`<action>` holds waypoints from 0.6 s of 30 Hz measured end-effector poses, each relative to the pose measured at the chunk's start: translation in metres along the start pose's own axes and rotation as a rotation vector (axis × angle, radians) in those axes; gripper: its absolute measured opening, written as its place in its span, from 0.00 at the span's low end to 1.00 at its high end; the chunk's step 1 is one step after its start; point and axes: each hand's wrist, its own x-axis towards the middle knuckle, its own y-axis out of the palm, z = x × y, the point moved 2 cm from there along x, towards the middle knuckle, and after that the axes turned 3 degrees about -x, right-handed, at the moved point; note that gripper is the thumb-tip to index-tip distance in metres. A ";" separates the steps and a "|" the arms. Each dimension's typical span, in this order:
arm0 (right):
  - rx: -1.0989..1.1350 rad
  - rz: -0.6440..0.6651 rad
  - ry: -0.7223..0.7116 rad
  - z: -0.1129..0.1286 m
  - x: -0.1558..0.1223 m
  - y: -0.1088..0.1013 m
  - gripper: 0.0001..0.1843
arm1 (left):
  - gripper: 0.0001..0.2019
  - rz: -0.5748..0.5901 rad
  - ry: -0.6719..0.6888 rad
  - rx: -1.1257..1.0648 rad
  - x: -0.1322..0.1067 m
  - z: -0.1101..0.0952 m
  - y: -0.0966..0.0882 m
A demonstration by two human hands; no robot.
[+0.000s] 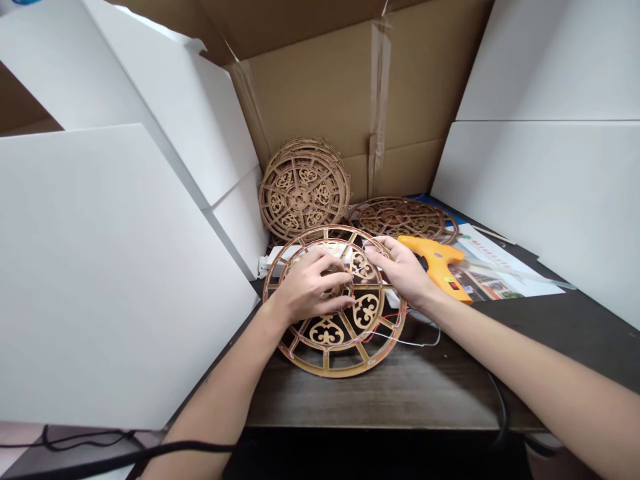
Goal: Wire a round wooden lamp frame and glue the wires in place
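A round openwork wheel (326, 371), tan and wood-like with scroll cut-outs, is tilted up on the dark table in front of me. Thin strips or wires run along its rings. My left hand (313, 283) lies over its centre, fingers bent around the hub and slightly apart; the thumb and fingertips are partly hidden. At the upper right rim, my right hand (400, 267) has its thumb and fingers closed on the wheel's edge. A loose white wire (420, 344) and a red wire (383, 323) trail off the wheel's lower right.
Right of the wheel lies an orange glue gun (440, 263) on a printed sheet (500, 273). Several similar wheels lean in a stack (304, 190) at the back, and others (407, 217) lie flat beside it. White panels (100, 280) and a cardboard wall (320, 100) surround the table (400, 400).
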 end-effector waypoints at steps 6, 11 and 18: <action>-0.017 0.001 -0.011 0.003 0.001 0.001 0.22 | 0.07 -0.079 -0.056 -0.007 0.002 -0.003 0.002; -0.007 0.007 0.003 0.004 0.001 0.001 0.23 | 0.07 -0.100 -0.072 -0.008 0.002 -0.003 0.002; -0.003 0.012 0.018 0.005 0.001 0.001 0.24 | 0.07 -0.105 -0.076 -0.018 0.002 -0.004 0.002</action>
